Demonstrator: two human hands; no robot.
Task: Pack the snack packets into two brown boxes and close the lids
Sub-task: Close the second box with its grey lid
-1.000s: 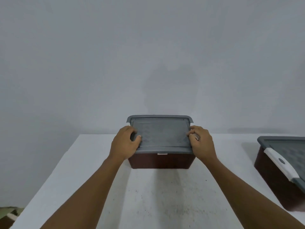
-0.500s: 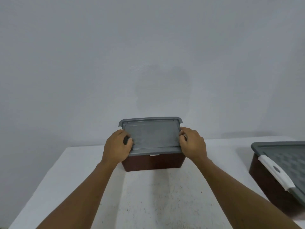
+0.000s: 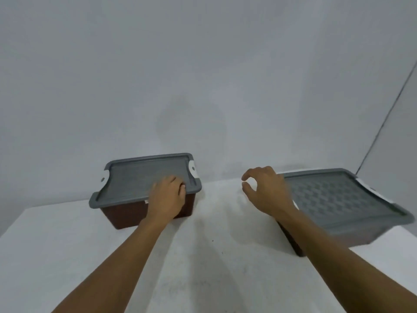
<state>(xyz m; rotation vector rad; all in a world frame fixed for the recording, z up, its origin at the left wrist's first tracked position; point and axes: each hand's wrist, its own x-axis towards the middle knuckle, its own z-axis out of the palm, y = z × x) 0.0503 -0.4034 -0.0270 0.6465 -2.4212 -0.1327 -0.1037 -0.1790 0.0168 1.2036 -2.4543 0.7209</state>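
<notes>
Two brown boxes with grey lids stand on the white table [image 3: 203, 256], both lids down. The left box [image 3: 126, 216] sits near the wall, and its lid [image 3: 137, 177] has white latches at both ends. My left hand [image 3: 168, 196] rests on that lid at its near right corner, fingers bent. My right hand [image 3: 264, 188] hovers between the boxes, loosely curled and holding nothing. It hangs just in front of the left end of the right box's lid [image 3: 338, 199]. The right box [image 3: 297, 245] shows only a sliver of brown. No snack packets are in view.
A plain grey wall [image 3: 203, 75] rises directly behind the table. The table's left edge runs diagonally at the lower left. The right box reaches close to the table's right side.
Both hands have left the ends of the left box's lid. My left hand now lies at its near right corner, and my right hand has lifted off toward the right box. The view has swung right.
</notes>
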